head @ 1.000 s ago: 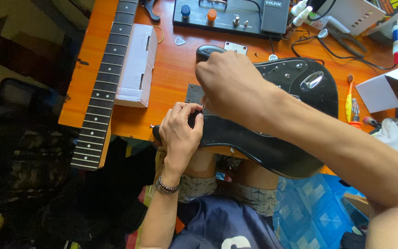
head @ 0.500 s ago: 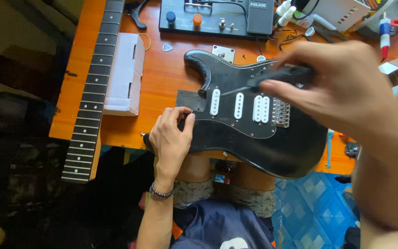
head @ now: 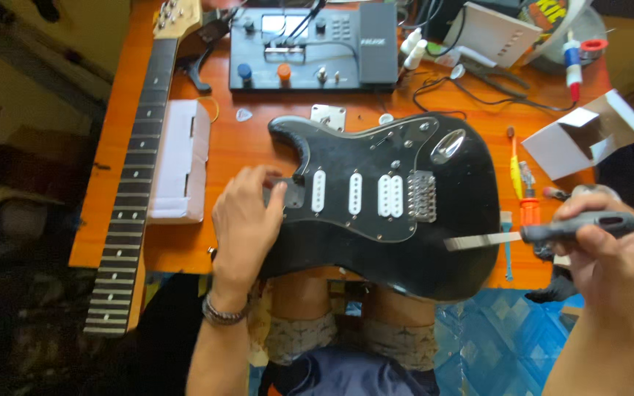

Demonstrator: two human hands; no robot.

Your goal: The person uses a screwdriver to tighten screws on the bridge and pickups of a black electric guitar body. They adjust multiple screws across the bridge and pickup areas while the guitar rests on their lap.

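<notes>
- Two bare hands work over a glossy black electric guitar body (head: 376,220), neckless, lying flat on an orange wooden table (head: 251,147) and overhanging the near edge above the person's knees.
- Left hand (head: 247,220), fingers loosely spread, presses down on the body's empty neck pocket beside the white pickups.
- Right hand (head: 610,257) is closed around the dark handle of a flat metal file (head: 544,233), its pale blade reaching over the body's lower right edge.
- Detached dark-fretboard guitar neck (head: 137,169) lies along the table's left side, beside a white cardboard box (head: 177,161); a black effects unit (head: 313,48) sits behind.
</notes>
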